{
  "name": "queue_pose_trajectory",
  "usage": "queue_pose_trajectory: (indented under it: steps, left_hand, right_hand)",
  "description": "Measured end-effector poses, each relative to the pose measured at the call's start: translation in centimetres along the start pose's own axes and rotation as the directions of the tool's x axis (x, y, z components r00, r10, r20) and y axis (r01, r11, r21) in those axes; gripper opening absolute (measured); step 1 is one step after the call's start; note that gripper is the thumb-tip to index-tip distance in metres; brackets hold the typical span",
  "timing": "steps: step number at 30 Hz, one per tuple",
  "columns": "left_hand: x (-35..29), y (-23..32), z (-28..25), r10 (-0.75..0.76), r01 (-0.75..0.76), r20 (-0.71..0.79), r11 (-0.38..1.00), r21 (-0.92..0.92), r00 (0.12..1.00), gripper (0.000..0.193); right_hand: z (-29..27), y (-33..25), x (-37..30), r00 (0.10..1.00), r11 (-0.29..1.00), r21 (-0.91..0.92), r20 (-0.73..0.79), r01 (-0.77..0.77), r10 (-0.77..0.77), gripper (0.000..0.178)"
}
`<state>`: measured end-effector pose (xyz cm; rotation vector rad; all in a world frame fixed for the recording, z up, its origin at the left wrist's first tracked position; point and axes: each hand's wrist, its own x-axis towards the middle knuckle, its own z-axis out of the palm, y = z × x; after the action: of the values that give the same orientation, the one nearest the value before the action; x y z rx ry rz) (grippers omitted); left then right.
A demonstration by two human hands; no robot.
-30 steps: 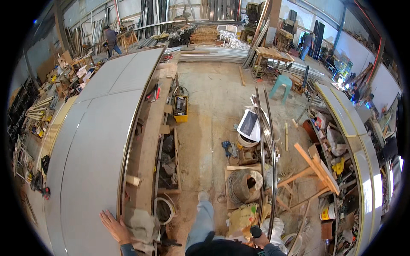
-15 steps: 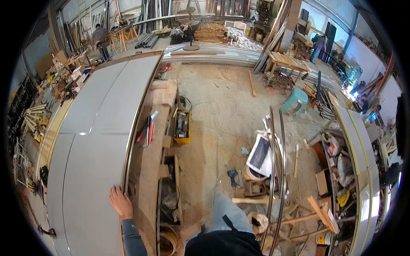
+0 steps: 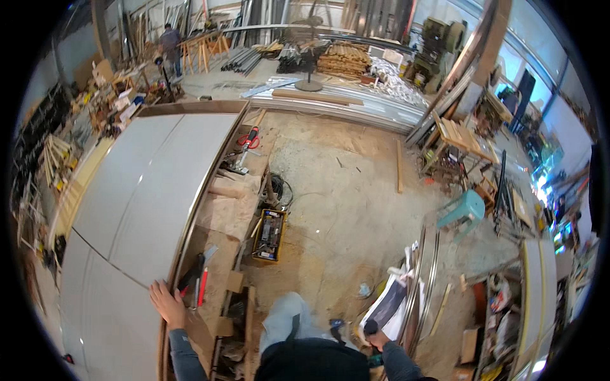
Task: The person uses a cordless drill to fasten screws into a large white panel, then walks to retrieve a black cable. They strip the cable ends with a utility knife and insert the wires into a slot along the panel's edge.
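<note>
My left hand (image 3: pixel 168 306) lies with fingers stretched out on the large grey panel (image 3: pixel 127 209), by its right-hand edge. Beside it on the wooden bench (image 3: pixel 219 254) are a red marker-like stick (image 3: pixel 203 287) and a blade-like tool with a dark handle (image 3: pixel 193 272). Low on the right, my right hand (image 3: pixel 379 340) is closed round a cordless drill (image 3: pixel 371 327); its dark head and a green part below the hand show, the rest is hidden by fingers and sleeve.
Upright dark metal strips (image 3: pixel 427 279) stand to my right by white paper sheets (image 3: pixel 387 305). A yellow toolbox (image 3: pixel 270 235) sits beside the bench. Farther off are a teal stool (image 3: pixel 467 213), a pedestal fan (image 3: pixel 309 79) and another person (image 3: pixel 170 44). Bright welding light (image 3: pixel 541 184) shows at right.
I have moved forward along the panel, and the view has shifted. My left hand stays on the panel's edge. My right hand has come into view with the drill.
</note>
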<state>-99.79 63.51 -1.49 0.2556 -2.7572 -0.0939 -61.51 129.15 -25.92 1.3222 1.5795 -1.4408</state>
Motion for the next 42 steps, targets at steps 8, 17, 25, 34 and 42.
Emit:
queue_pose_trajectory:
  steps: [8, 17, 25, 34, 42]
  left_hand:
    - [21.6, 16.7, 11.0, -0.071, 0.071, -0.065, 0.997, -0.005, 0.995, 0.054]
    - [48.5, 36.9, 22.2, -0.028, 0.03, 0.038, 0.999, -0.037, 0.999, 0.055]
    - [65.0, 47.9, 28.4, 0.004, 0.002, 0.066, 0.996, -0.087, 0.998, 0.061]
    - [73.8, 55.8, 31.1, -0.171, 0.16, 0.163, 0.984, 0.08, 0.972, 0.075]
    - [75.2, 56.4, 33.0, -0.177, 0.145, 0.236, 0.978, 0.15, 0.955, 0.073]
  right_hand:
    - [-7.6, -38.3, 8.2, 0.874, 0.632, 0.71, 0.049, 0.309, -0.483, 0.037]
    - [-6.0, -71.5, 10.5, 0.854, 0.744, 0.561, 0.12, 0.362, -0.506, 0.038]
    - [-4.7, -100.8, 18.3, 0.813, 0.81, 0.582, 0.433, 0.077, -0.388, 0.04]
    - [9.3, -131.8, 21.7, 0.672, 0.788, -0.021, 0.536, 0.616, -0.511, 0.053]
    - [20.8, -141.8, 25.6, 0.361, 0.454, -0.043, 0.674, 0.89, -0.645, 0.073]
